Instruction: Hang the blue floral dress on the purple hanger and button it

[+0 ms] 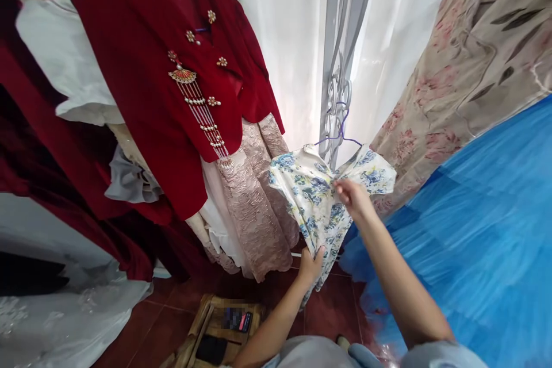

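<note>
A white dress with a blue floral print [319,184] hangs from a purple hanger [344,123] on a grey metal stand [340,29]. My right hand [354,198] pinches the dress at the front, just below the V of its neckline. Lower down, around the waist, my left hand [311,267] grips the cloth between thumb and fingers. Below that hand the lower part of the dress falls in narrow folds, partly hidden by my left hand and forearm.
To the left hang a dark red jacket [164,69] with a beaded brooch and a pink brocade skirt [259,201]. A floral beige dress [448,86] and a blue tulle gown [483,230] fill the right. On the tiled floor stands a wooden stool [202,322] bearing a phone [245,322].
</note>
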Demonstrator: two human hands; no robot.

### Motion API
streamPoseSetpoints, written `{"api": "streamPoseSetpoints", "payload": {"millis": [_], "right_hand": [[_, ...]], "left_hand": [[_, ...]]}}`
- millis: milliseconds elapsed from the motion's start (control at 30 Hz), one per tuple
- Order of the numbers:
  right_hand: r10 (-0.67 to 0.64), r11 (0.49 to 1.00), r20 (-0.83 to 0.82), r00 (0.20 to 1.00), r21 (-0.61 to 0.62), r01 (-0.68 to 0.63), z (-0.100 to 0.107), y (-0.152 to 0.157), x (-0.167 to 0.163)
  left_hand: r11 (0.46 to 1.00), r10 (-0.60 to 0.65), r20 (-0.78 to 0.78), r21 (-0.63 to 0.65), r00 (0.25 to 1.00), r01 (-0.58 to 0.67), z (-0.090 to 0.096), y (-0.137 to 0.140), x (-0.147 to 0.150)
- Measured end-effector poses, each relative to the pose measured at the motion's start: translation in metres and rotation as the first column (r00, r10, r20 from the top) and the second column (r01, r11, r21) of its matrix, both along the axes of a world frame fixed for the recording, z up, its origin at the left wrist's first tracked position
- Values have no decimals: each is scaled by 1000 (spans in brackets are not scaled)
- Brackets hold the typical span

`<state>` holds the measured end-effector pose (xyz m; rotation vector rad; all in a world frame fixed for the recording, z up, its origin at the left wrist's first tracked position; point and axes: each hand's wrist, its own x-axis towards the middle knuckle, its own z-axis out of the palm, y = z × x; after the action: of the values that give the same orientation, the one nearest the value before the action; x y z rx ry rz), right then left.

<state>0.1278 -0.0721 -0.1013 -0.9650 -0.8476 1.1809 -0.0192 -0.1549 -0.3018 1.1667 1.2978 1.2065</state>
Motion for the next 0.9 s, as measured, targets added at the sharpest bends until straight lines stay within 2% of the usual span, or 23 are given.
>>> {"api": "streamPoseSetpoints", "payload": {"millis": [100,167,233,333,400,433,467,500,533,567,600,633,700,733,800,867,900], "right_hand": [[-96,984,24,995,154,91,59,36,4],[-147,969,30,989,207,137,83,51,5],[-182,956,42,982,239,167,94,58,6],[-187,951,91,978,266,157,92,52,10],[-172,953,145,974,276,128,86,42,14],[-166,954,173,971,277,114,83,37,16],[-161,956,196,967,275,103,81,33,18],[-156,957,214,964,273,95,78,30,19],[-152,958,225,962,271,88,76,27,20],[-151,958,231,961,273,84,74,25,20],[-151,957,236,960,279,82,73,23,20],[-152,954,241,959,290,79,71,22,20],[-158,943,263,952,326,66,68,19,19],[-163,936,279,946,347,59,67,17,19],[-182,923,315,932,381,51,66,14,20],[-204,916,339,919,396,57,65,11,22],[-212,915,344,915,399,62,64,11,22]], "left_hand": [[998,-53,42,37,998,51,6,-1,13],[996,-77,111,46,991,73,4,-4,20],[996,-90,190,10,978,89,-2,-5,21],[996,-66,248,-40,966,78,-8,2,7],[997,68,231,11,971,-72,7,14,-11],[977,175,213,80,961,-195,22,22,-20],[922,306,191,183,932,-341,44,31,-28],[840,406,165,320,899,-438,70,40,-34],[755,449,139,470,883,-458,101,49,-37],[688,441,88,606,893,-400,133,59,-37],[625,399,10,729,917,-281,167,68,-34],[579,316,-119,810,941,-91,199,77,-27],[493,168,-370,834,914,247,256,94,-7],[473,131,-461,807,877,354,277,102,5],[511,83,-618,700,782,499,307,117,25],[566,16,-745,557,667,608,322,130,39],[563,-24,-790,496,613,661,325,135,43]]}}
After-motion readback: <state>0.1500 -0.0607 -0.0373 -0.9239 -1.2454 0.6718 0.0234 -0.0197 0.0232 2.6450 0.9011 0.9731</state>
